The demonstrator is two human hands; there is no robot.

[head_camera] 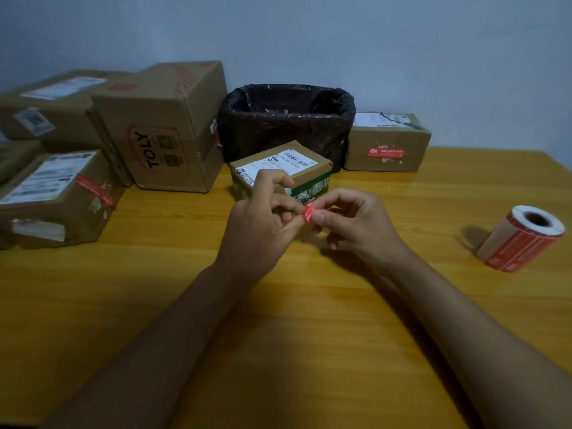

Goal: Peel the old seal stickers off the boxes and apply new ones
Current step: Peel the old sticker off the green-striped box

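Note:
Both hands meet above the middle of the wooden table [309, 320]. Between them is a small crumpled red sticker [309, 213]; my left hand [263, 224] and my right hand [356, 224] both pinch it with thumb and fingertips. Just behind the hands stands a small box [309, 171] with a white barcode label on top and green print on its side. A roll of red seal stickers [520, 238] lies on its side at the right.
A bin lined with a black bag [286, 125] stands behind the small box. A brown box with a red sticker [387, 144] is to its right. Several cardboard boxes, one marked TOLY [161, 131], are stacked at the left.

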